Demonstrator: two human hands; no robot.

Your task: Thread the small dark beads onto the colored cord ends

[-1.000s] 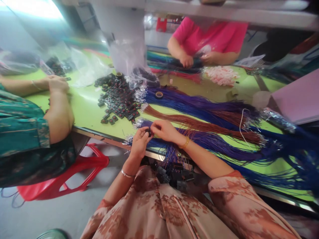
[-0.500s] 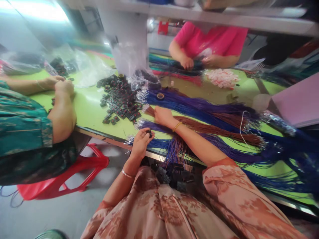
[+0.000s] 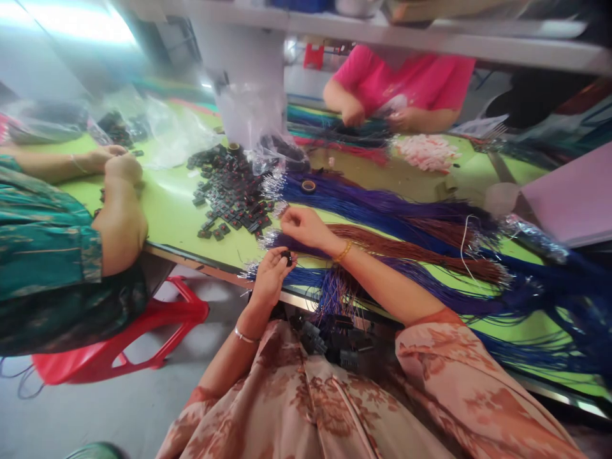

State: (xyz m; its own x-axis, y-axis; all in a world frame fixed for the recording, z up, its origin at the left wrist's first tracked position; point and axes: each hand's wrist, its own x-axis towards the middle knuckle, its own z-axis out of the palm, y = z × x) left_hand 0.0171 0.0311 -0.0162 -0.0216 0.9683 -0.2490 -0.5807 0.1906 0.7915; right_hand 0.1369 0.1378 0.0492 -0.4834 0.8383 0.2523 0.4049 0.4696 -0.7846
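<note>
My left hand [image 3: 268, 275] pinches a small black plastic connector housing [image 3: 286, 257] between thumb and fingertips, just over the table's front edge. Above the wire ends, my right hand [image 3: 308, 227] has its thumb and fingers curled together; whatever lies between the tips is too small to make out. Beneath it runs a bundle of brown wires [image 3: 382, 243] with silvery terminals on the left ends. Purple wires [image 3: 411, 273] and blue wires [image 3: 306, 276] lie nearer to me, and another blue bundle [image 3: 344, 203] lies beyond. Finished-looking black connectors with wires [image 3: 329, 338] rest at my lap.
A heap of black housings [image 3: 234, 191] covers the green table [image 3: 176, 223] to the left. A tape roll [image 3: 308, 186] sits on the far wires. One co-worker's hands [image 3: 122, 167] are at left; another person in pink [image 3: 411, 83] works opposite, near pale connectors [image 3: 428, 153].
My right hand has shifted slightly left and lifted toward the terminal ends of the brown wires, its fingers now curled. The left hand keeps the black connector housing in almost the same place.
</note>
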